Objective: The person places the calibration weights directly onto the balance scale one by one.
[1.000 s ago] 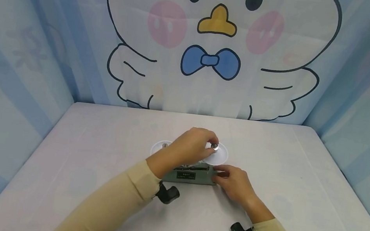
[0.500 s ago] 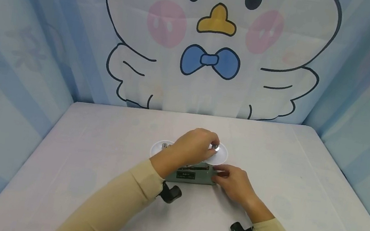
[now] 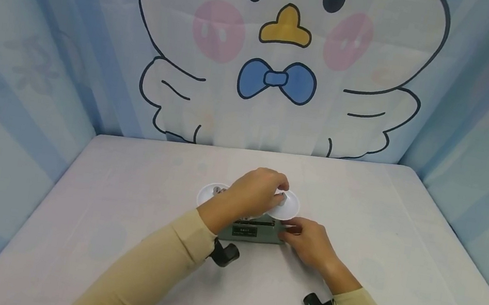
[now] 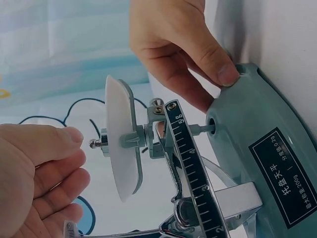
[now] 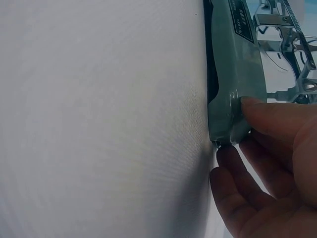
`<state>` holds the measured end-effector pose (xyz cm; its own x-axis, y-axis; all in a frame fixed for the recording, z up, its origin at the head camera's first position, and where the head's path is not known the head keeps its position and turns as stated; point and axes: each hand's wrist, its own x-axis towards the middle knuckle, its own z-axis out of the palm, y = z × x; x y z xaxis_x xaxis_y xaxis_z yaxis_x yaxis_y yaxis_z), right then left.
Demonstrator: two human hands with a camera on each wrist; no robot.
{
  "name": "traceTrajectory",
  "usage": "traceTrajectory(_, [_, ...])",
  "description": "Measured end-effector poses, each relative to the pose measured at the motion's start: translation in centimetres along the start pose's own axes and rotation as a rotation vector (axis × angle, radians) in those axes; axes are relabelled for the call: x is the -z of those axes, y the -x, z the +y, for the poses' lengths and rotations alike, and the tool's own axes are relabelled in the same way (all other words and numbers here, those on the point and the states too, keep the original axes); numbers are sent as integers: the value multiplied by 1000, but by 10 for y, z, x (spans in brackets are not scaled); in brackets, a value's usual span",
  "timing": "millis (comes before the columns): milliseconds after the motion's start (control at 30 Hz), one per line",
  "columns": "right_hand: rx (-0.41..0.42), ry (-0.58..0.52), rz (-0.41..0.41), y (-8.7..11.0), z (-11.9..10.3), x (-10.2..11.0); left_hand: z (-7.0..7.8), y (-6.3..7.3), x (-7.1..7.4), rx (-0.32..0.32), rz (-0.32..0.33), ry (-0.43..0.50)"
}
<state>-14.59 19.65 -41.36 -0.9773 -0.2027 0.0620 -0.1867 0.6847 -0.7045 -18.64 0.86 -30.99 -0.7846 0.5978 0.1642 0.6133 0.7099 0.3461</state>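
Note:
A green pan balance (image 3: 256, 232) stands on the table, its metal beam scale (image 4: 190, 158) along the front. One small metal weight (image 4: 101, 142) sits on the right white pan (image 4: 120, 148). Beside it hovers my left hand (image 4: 39, 178), thumb and fingers loosely bent and apart from the weight. My right hand (image 5: 282, 153) pinches the right end of the balance's base, thumb on one face and fingers behind. The left pan (image 3: 205, 196) bears shiny small metal pieces (image 3: 218, 190), partly hidden by my left forearm.
A pale cloth covers the table (image 3: 152, 171). Behind it hangs a curtain (image 3: 272, 120) printed with a cartoon bird, and blue-white curtains close both sides. A black wrist camera (image 3: 224, 255) is strapped to each sleeve.
My left fingers have come off the weight, which stays on the right pan. That pan has sunk slightly. My right hand keeps its place on the base.

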Motion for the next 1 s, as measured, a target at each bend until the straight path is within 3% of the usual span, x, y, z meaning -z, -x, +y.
traceTrajectory(1000, [0,11,0,0,-1,1,3,0,-1,25,-48,-14])
